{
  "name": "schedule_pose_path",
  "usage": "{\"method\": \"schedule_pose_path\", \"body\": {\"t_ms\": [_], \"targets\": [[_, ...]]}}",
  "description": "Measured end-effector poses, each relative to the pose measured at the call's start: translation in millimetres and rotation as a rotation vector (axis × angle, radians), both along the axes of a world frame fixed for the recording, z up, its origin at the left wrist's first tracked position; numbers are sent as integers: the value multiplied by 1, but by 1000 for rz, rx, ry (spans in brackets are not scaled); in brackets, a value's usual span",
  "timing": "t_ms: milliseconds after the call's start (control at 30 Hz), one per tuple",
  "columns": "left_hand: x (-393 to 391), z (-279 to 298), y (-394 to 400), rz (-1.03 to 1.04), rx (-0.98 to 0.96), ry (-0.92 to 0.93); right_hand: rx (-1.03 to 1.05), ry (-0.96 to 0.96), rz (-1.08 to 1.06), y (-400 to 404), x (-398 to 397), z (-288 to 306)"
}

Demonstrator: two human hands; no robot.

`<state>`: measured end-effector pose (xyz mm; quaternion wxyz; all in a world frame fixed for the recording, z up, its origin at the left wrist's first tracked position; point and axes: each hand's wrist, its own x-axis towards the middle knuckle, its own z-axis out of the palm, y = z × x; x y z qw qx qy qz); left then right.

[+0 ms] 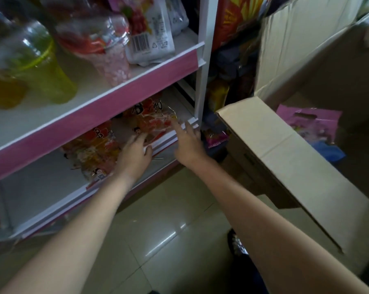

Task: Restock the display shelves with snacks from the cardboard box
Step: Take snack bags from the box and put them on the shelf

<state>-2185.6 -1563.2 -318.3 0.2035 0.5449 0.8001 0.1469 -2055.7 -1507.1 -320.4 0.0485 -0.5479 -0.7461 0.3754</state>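
So the snack packs are on the lower shelf (52,194) of the white/pink display rack: one orange-red pack (151,119) w/ cartoon faces lies flat near the shelf's right end, and a second same-looking pack (92,149) lies just left of it, closer to the shelf's front lip. Left hand (134,155) rests at the shelf's front edge btwn the two packs, fingers stretched fwd onto the right pack's wrapper, thumb tucked down by the rail, not clamped on anything afaict. Right hand (187,143) hangs just off the shelf's right front corner, fingers spread loose and straight, index tip about at the corner of the right pack, holding nothing. It's blurry so can't tell if that tip actually touches the wrapper. Above the lower shelf is the upper shelf (90,111) w/ a clear cup of pink candy (107,56), a yellow-green cup (41,66) to its left, and white bagged snacks (151,39) w/ a barcode to its right. Right of the rack sits the open cardboard box (285,158), flaps up, w/ a pink bag (310,122) and something blue inside. Glossy tile floor (168,230) below the shelf.
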Motion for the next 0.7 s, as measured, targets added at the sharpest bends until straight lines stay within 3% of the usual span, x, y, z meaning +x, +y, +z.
{"method": "schedule_pose_path", "body": {"t_ms": [100,167,267,367,567,700], "targets": [[17,38,-40,29,174,-74,-115,292,-109,-45,28,66],[38,63,-58,36,212,-139,-78,372,-60,-63,52,116],[71,94,-54,12,243,-268,135,362,-15,-63,97,186],[110,124,-26,-68,331,-339,310,258,-130,-37,148,219],[203,143,43,-253,382,-378,139,14,-372,54,246,161],[254,121,103,-293,275,-361,-108,-86,-511,120,285,87]]}}
